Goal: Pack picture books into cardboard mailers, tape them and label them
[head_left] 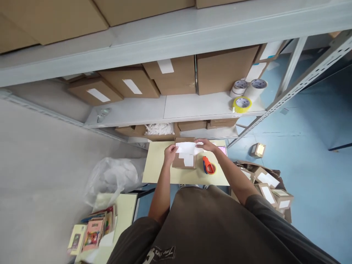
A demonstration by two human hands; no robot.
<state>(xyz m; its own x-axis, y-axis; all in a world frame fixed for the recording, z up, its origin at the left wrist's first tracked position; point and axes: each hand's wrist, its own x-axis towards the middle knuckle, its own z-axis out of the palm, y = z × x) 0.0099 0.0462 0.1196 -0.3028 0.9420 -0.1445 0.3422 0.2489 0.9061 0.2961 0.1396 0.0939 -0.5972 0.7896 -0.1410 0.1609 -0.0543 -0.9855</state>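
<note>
Both my hands hold a white paper label (185,147) over a brown cardboard box (178,162) on the pale yellow table (159,172). My left hand (170,152) pinches the label's left end. At its right end, the fingers of my right hand (205,144) are closed on the paper. Another white label (188,160) lies on the box's top below it. Just right of the box rests an orange tape dispenser (208,165) with a roll in it. A phone with a lit screen (222,149) lies partly behind my right forearm.
Grey shelving (148,115) with cartons stands ahead and overhead. Tape rolls (242,104) sit at the shelf's right end. On the right, a large carton (287,214) holds several labelled boxes. To the left are a clear plastic bag (111,178) and a side table with books (93,233).
</note>
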